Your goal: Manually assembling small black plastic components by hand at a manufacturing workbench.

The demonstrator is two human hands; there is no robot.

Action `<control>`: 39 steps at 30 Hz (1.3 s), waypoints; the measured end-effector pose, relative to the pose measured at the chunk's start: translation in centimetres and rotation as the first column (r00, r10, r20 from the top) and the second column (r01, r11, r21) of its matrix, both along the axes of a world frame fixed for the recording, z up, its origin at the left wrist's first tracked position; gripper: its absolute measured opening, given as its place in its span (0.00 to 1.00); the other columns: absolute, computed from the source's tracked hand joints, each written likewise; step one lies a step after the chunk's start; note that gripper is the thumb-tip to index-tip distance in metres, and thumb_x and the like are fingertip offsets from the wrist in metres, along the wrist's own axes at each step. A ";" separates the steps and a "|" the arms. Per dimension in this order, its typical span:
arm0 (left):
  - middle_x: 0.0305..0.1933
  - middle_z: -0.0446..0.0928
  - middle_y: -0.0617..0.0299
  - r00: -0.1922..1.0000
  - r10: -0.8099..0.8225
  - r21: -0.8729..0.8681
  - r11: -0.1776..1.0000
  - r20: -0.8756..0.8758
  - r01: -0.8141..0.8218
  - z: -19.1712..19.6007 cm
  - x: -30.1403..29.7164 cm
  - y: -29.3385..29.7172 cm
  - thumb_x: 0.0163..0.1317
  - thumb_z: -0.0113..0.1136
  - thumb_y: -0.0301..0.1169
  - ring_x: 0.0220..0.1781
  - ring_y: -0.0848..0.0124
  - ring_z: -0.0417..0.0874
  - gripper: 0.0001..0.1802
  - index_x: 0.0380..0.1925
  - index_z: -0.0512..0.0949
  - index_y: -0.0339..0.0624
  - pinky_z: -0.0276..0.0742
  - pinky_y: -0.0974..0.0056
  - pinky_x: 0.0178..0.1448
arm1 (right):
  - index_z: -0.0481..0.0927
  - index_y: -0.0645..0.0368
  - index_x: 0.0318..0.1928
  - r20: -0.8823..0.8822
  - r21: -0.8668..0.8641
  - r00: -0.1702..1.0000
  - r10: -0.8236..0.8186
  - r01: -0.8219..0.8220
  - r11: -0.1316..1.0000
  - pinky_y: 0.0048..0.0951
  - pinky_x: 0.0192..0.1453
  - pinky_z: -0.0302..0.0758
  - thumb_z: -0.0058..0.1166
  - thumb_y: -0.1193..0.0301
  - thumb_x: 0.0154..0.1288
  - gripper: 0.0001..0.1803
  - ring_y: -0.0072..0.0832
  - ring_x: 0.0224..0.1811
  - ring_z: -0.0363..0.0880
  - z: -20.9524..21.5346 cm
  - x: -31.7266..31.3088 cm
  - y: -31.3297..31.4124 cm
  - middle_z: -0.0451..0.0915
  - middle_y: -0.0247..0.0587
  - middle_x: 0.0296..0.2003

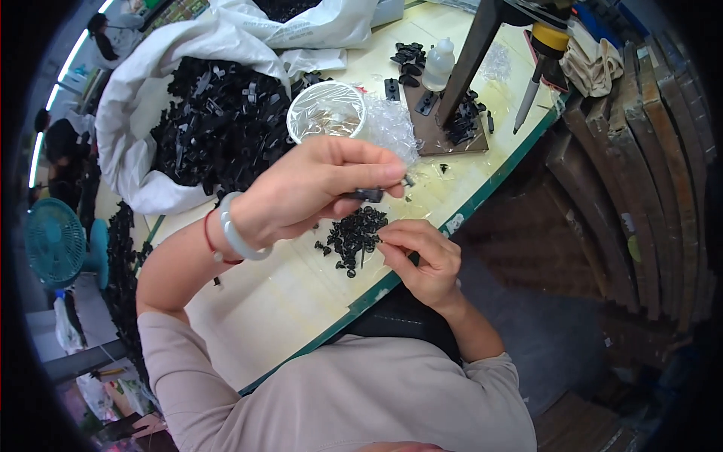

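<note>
My left hand (pixel 324 181) is raised over the table, its fingers closed on a black plastic part (pixel 367 196). A small shiny piece (pixel 408 181) shows at its thumb and fingertip. Below it lies a loose pile of small black plastic clips (pixel 352 232). At the pile's right edge my right hand (pixel 425 260) has thumb and forefinger brought together. What they pinch, if anything, is too small to make out. Behind my left hand stands a white round tub (pixel 327 87) lined with clear film, beside a heap of clear plastic bits (pixel 388 128).
A white sack (pixel 120 120) full of black parts (pixel 218 120) stands at the left. Far right of the table are a dark metal stand (pixel 471 60), a yellow-collared tool (pixel 548 41) hanging down, and a squeeze bottle (pixel 438 66). Stacked brown cardboard (pixel 602 173) borders the green table edge (pixel 497 181).
</note>
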State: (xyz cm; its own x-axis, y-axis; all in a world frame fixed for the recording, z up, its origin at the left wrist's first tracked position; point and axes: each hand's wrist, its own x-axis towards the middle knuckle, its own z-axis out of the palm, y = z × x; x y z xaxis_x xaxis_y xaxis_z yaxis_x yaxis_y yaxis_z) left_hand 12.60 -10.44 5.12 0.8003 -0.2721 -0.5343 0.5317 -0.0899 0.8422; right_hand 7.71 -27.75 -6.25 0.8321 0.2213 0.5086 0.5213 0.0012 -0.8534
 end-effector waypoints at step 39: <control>0.24 0.82 0.58 0.617 -0.561 0.703 0.711 0.552 0.018 -4.3 6.3 -7.2 0.54 0.62 0.28 0.24 0.75 0.81 0.07 0.31 0.82 0.35 0.76 0.71 0.31 | 0.80 0.63 0.35 0.208 0.019 0.973 0.101 -0.108 0.994 0.27 0.33 0.80 0.62 0.84 0.47 0.12 0.32 0.31 0.82 -1.4 0.3 -0.3 0.80 0.39 0.33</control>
State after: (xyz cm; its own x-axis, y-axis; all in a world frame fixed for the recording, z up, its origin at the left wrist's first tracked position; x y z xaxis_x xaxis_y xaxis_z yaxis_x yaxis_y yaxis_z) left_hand 18.92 -17.64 0.87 0.9090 -0.4167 0.0108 -0.3367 -0.7188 0.6082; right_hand 8.04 -28.01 -7.69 0.6813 0.2835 0.6748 0.6819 0.0891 -0.7260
